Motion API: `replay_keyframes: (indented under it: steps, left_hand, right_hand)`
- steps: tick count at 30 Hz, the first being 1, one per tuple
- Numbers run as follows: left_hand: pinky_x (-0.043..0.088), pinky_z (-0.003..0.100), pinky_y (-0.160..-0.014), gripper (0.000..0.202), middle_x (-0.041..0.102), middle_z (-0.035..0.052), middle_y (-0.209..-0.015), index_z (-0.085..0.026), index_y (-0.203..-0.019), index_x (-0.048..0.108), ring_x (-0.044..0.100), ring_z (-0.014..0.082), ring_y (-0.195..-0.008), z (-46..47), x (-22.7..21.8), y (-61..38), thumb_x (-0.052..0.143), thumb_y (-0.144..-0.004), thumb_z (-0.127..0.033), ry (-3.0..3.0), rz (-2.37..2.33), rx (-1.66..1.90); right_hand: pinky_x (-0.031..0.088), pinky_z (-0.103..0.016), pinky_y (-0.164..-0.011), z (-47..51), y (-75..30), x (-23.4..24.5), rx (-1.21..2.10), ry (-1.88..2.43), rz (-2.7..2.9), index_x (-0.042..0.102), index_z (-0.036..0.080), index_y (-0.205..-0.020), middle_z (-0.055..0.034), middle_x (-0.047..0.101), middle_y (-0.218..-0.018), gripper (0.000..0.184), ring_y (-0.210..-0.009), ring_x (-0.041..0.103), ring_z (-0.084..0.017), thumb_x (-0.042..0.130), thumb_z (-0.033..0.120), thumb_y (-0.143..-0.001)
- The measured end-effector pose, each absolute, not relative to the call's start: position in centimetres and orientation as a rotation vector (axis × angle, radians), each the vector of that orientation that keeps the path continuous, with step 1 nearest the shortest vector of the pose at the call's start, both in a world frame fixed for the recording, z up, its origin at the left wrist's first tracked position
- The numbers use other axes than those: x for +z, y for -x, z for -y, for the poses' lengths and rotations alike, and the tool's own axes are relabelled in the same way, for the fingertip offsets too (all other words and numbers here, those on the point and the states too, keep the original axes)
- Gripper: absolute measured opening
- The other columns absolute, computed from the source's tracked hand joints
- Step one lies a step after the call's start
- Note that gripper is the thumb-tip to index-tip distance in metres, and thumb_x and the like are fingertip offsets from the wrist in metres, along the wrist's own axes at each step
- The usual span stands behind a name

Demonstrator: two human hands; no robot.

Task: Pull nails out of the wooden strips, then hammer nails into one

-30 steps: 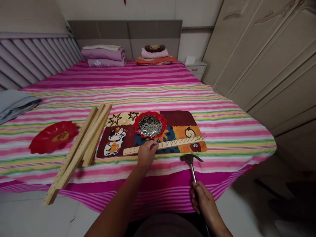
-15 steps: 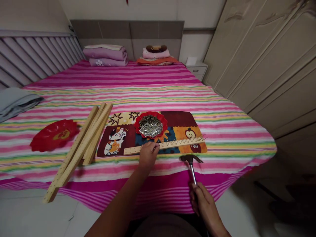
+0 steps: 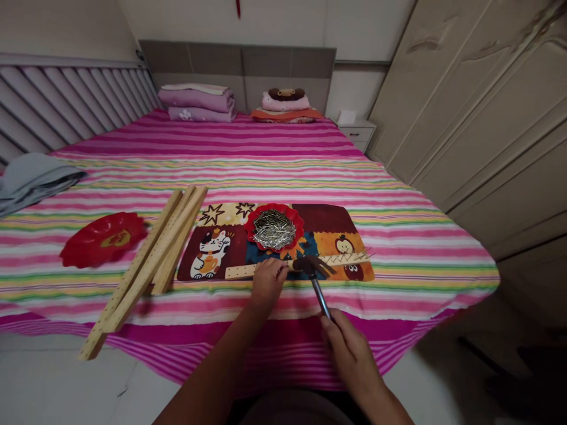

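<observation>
A pale wooden strip lies across the patterned mat, with a row of nails standing tilted along its right part. My left hand rests on the strip left of those nails, thumb and finger pinched on what looks like a nail, mostly hidden. My right hand is wrapped around the handle of a claw hammer. The hammer's dark head is over the strip, just right of my left fingertips, and covers part of the row. Behind the strip sits a red scalloped bowl full of loose nails.
Several drilled wooden strips lie piled at the left, overhanging the bed's front edge. Beyond them is a red dish. Folded grey cloth lies at far left. Folded bedding is by the headboard; a wardrobe stands right.
My right hand has brought the hammer up and left, from in front of the mat to over the wooden strip beside my left fingers. My left hand keeps its pinch on the strip.
</observation>
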State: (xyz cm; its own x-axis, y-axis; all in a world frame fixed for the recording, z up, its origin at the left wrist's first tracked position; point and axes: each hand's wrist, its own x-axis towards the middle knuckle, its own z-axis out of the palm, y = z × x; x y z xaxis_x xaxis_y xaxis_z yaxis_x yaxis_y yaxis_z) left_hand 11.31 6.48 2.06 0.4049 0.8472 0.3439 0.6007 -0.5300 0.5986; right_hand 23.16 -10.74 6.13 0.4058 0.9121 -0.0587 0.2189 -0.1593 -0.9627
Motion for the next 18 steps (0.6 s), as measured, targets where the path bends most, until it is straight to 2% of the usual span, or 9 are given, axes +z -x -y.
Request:
replay_keyframes:
  steps: [4, 9, 12, 14, 18]
  left_hand:
    - [0.04, 0.031, -0.075, 0.01, 0.069, 0.0027, -0.081, -0.02, -0.078, 0.067, 0.061, 0.019, -0.081, -6.2, 2.0, -11.5, 0.061, -0.082, -0.013, -2.294, -1.248, 0.912]
    - [0.044, 0.03, -0.073, 0.013, 0.067, 0.0036, -0.081, -0.018, -0.084, 0.067, 0.061, 0.018, -0.077, -6.3, 2.1, -11.1, 0.061, -0.078, -0.009, -2.259, -1.227, 0.946]
    - [0.046, 0.028, -0.073, 0.016, 0.067, 0.004, -0.082, -0.017, -0.087, 0.067, 0.061, 0.017, -0.077, -7.5, 3.0, -10.2, 0.056, -0.08, -0.009, -2.231, -1.289, 0.971]
    - [0.046, 0.029, -0.079, 0.016, 0.068, 0.0053, -0.087, -0.017, -0.089, 0.068, 0.061, 0.0185, -0.085, -8.9, 4.2, -9.9, 0.055, -0.083, -0.011, -2.251, -1.417, 0.971]
    - [0.042, 0.035, -0.088, 0.022, 0.068, 0.0082, -0.104, -0.019, -0.101, 0.07, 0.059, 0.0224, -0.1, -12.0, 6.7, -10.5, 0.052, -0.088, -0.018, -2.384, -1.648, 0.652]
  right_hand:
    - [0.037, -0.025, -0.05, 13.5, -24.2, 3.7, 0.873, 1.689, 0.821, 0.059, 0.023, -0.077, 0.0032, 0.047, -0.059, 0.034, -0.054, 0.042, -0.014, 0.056, 0.056, -0.082]
    - [0.045, -0.025, -0.051, 15.8, -25.0, 0.3, 0.975, 1.624, 0.338, 0.061, 0.022, -0.085, 0.0009, 0.055, -0.066, 0.046, -0.056, 0.05, -0.014, 0.069, 0.064, -0.066]
    - [0.031, -0.018, -0.037, 16.0, -24.7, -0.7, 1.04, 1.569, 0.184, 0.058, 0.022, -0.086, 0.0055, 0.048, -0.058, 0.048, -0.043, 0.039, -0.008, 0.069, 0.064, -0.067]
    - [0.019, -0.015, -0.034, 15.8, -24.7, -0.8, 1.054, 1.543, 0.166, 0.056, 0.021, -0.085, 0.0085, 0.043, -0.054, 0.049, -0.037, 0.03, -0.004, 0.067, 0.065, -0.068]
    - [0.017, -0.013, -0.032, 15.2, -24.9, -0.8, 1.045, 1.512, 0.163, 0.054, 0.019, -0.085, 0.0093, 0.043, -0.054, 0.053, -0.036, 0.027, -0.002, 0.066, 0.067, -0.067]
